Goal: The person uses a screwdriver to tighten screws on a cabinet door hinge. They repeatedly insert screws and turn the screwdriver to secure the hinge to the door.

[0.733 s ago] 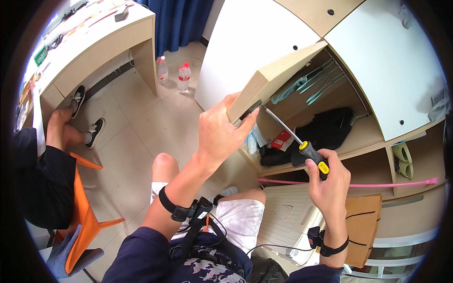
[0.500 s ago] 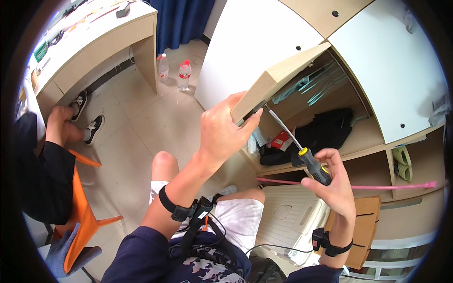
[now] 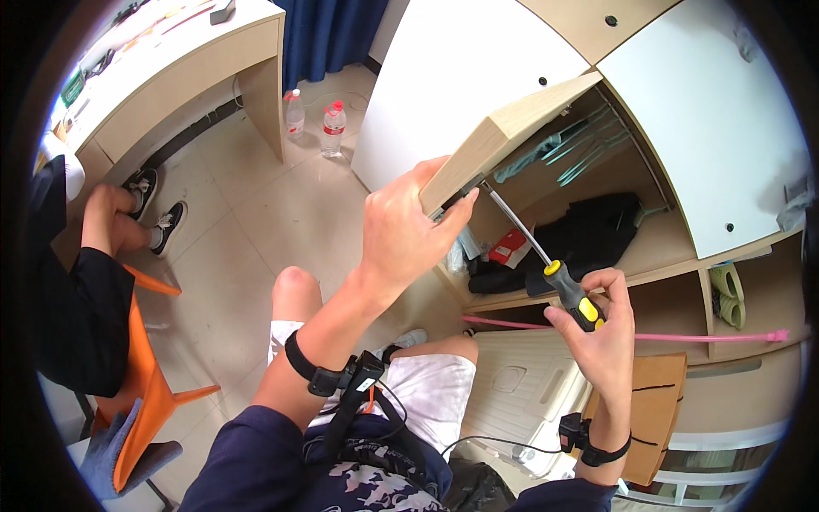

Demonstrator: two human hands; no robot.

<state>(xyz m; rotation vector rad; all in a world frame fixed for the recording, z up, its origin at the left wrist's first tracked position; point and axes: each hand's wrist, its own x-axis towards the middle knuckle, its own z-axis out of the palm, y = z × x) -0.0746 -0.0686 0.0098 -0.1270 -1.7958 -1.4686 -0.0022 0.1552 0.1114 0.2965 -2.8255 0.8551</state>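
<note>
My left hand [image 3: 403, 224] wraps round the lower edge of a light wooden cabinet door [image 3: 474, 155] that stands out from the wardrobe. Its thumb presses by a small dark fitting [image 3: 467, 191] on the door's inner side. In my right hand [image 3: 604, 328] is a screwdriver [image 3: 570, 288] with a grey and yellow handle. Thumb and fingers close round the handle's rear end. The metal shaft slants up and left, and its tip meets the dark fitting. Whether the tip sits in a screw is too small to tell.
Behind the screwdriver, the open wardrobe compartment holds dark clothing [image 3: 589, 230] and hangers [image 3: 584, 154]. A pink rod [image 3: 682, 339] crosses below it, above a cream suitcase [image 3: 520, 367]. Two plastic bottles [image 3: 333, 130] stand on the floor. Someone sits at left on an orange chair [image 3: 145, 384].
The screwdriver handle has turned, showing more yellow, and the fingers of my right hand have shifted on it. Its tip stays at the fitting; my left hand keeps its hold.
</note>
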